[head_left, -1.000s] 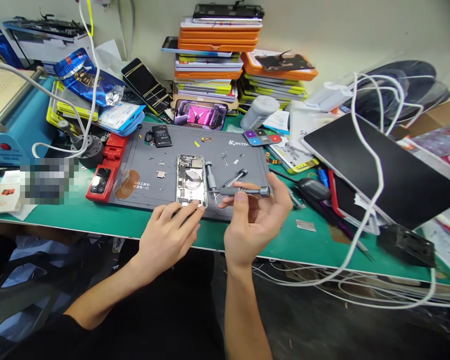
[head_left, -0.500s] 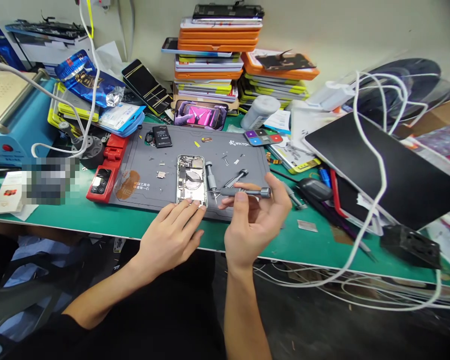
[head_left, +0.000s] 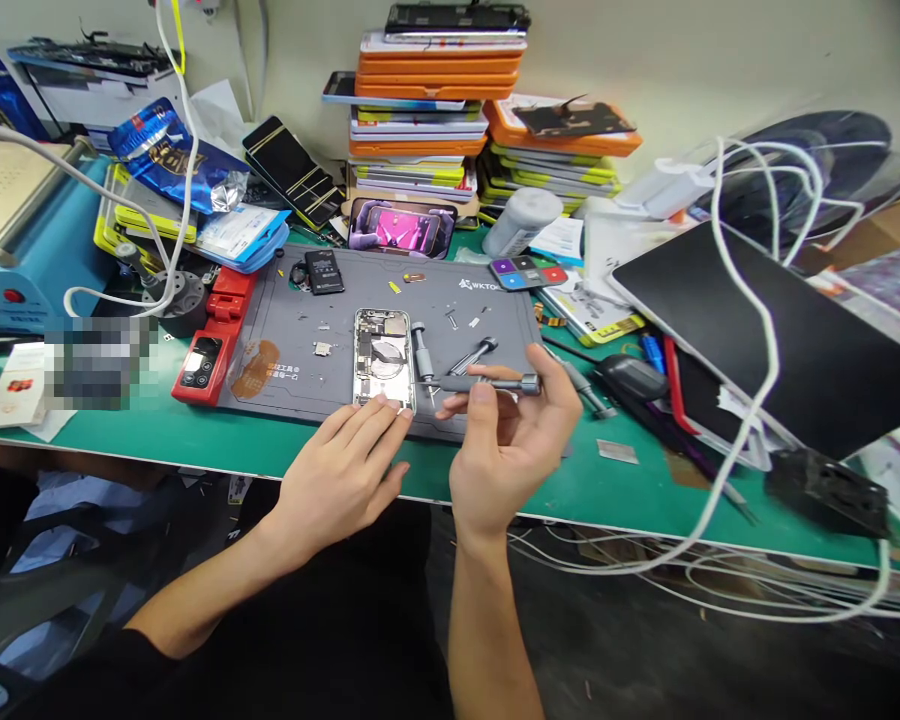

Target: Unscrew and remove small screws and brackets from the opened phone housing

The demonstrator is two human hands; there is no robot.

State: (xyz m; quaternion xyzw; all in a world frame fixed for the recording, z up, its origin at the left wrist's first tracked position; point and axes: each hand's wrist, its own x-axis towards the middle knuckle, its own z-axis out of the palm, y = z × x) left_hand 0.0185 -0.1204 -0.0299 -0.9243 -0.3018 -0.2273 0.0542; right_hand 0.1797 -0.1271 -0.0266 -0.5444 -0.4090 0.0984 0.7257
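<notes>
An opened phone (head_left: 385, 358), its circuit board and a round coil bare, lies on a grey work mat (head_left: 300, 330). My left hand (head_left: 345, 455) rests with outstretched fingers on the phone's near end, covering that edge. In my right hand (head_left: 511, 440) is a grey screwdriver (head_left: 506, 383), held level between thumb and fingers, its shaft pointing left toward the phone. Beside the phone's right edge another grey screwdriver (head_left: 421, 350) lies on the mat. A further screwdriver (head_left: 476, 355) lies slantwise behind the held one.
A phone battery (head_left: 324, 272) and small metal parts (head_left: 323, 349) lie on the mat. Behind stands a phone with a lit screen (head_left: 400, 230) before stacked boxes (head_left: 435, 75). A red holder (head_left: 202, 367) borders the mat's left; a white cable (head_left: 754, 390) loops at right.
</notes>
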